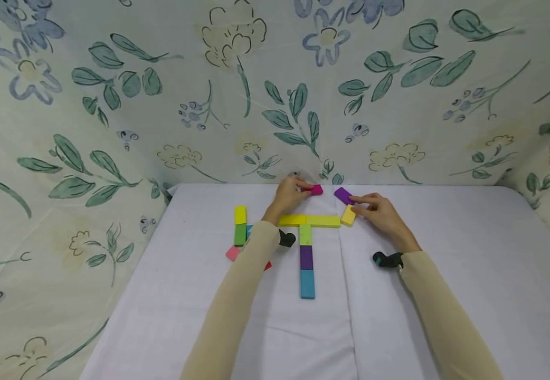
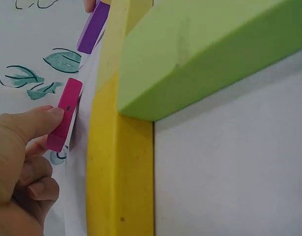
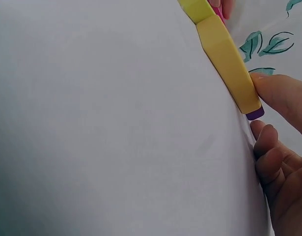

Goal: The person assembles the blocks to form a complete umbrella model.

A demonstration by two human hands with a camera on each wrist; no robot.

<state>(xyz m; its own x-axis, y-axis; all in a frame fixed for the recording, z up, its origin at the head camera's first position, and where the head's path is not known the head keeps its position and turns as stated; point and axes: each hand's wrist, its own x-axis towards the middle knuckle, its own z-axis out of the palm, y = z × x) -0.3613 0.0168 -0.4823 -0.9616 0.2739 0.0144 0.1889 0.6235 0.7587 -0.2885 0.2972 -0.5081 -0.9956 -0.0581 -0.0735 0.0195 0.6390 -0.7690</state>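
The white-clothed counter [image 1: 398,327] is laid with blocks. Two yellow bars [image 1: 323,221] are set end to end, with lime [image 1: 305,235], purple [image 1: 306,257] and blue [image 1: 307,284] blocks lined up from their junction. An amber block [image 1: 348,216] is placed just beyond their right end. At left, yellow [image 1: 240,215] and green [image 1: 239,235] blocks are joined; pink [image 1: 233,253] and red [image 1: 268,266] ones are partly hidden.

Wht cloth-covered tbl [image 1: 408,322], floral fabric bkgd [image 1: 256,124], grn leaves [image 1: 72,187]

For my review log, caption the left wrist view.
Left hand pinches pink block near yellow block and green block.
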